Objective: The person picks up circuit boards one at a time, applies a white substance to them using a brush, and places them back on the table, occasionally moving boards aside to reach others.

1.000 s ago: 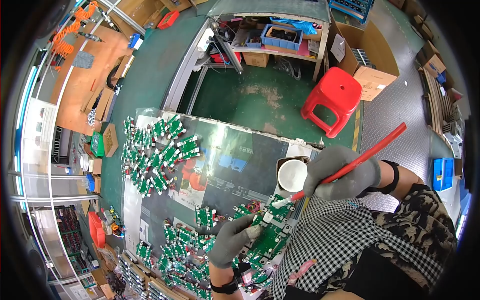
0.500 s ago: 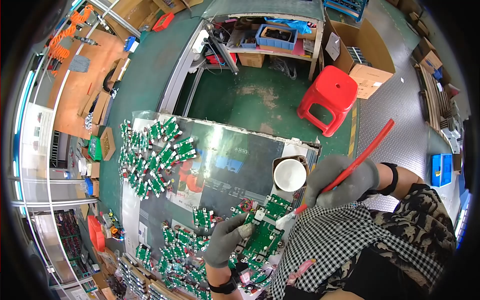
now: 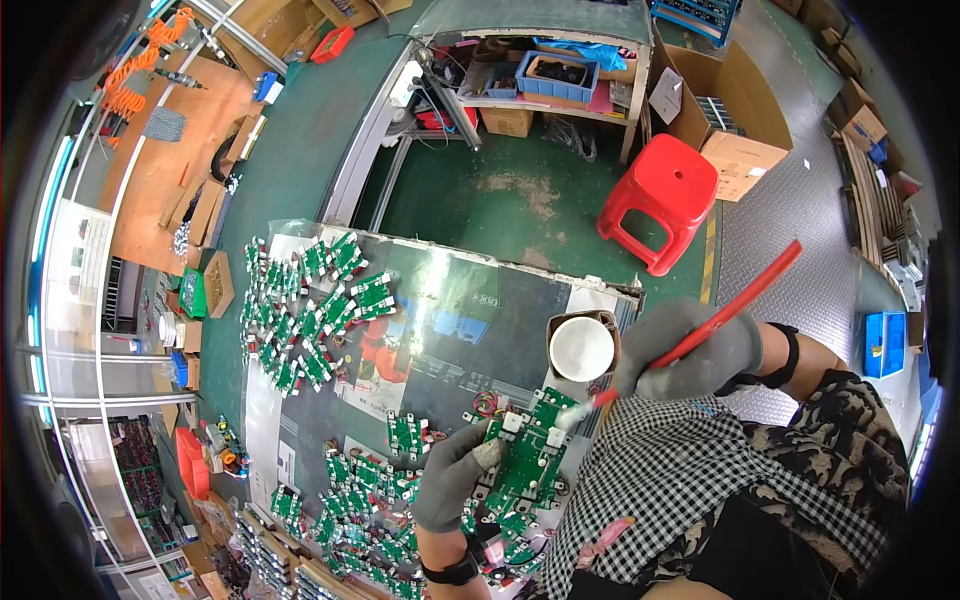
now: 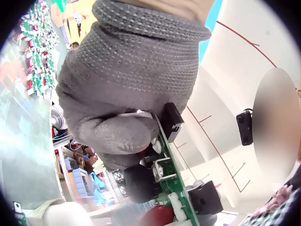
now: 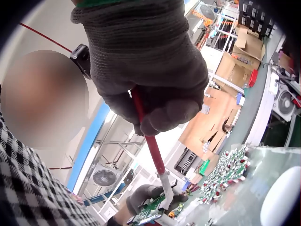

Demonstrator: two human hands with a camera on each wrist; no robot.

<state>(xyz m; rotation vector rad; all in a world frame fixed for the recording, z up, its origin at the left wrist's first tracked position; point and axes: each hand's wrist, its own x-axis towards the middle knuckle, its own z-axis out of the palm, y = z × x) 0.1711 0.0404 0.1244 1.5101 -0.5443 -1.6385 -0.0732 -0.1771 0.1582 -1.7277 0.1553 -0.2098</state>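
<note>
The gloved left hand (image 3: 450,480) pinches the edge of a green circuit board (image 3: 528,462), thumb on top; the left wrist view shows the board (image 4: 181,188) edge-on below the hand (image 4: 136,80). The gloved right hand (image 3: 690,350) grips a red-handled brush (image 3: 735,300), its white bristle end over the board's upper right part. In the right wrist view the brush (image 5: 153,150) slants down from the right hand (image 5: 150,75) to the board. Whether the bristles touch it cannot be told. A white cup (image 3: 581,349) stands just beyond the board.
Piles of circuit boards lie on the table at the back left (image 3: 310,310) and near left (image 3: 370,500). A red stool (image 3: 670,190) stands past the table's far edge, beside a large cardboard box (image 3: 745,120). A shelf with a blue bin (image 3: 558,78) is behind.
The brush end has moved from the board's top end down its right side, then slightly back up. The left hand has shifted the board slightly.
</note>
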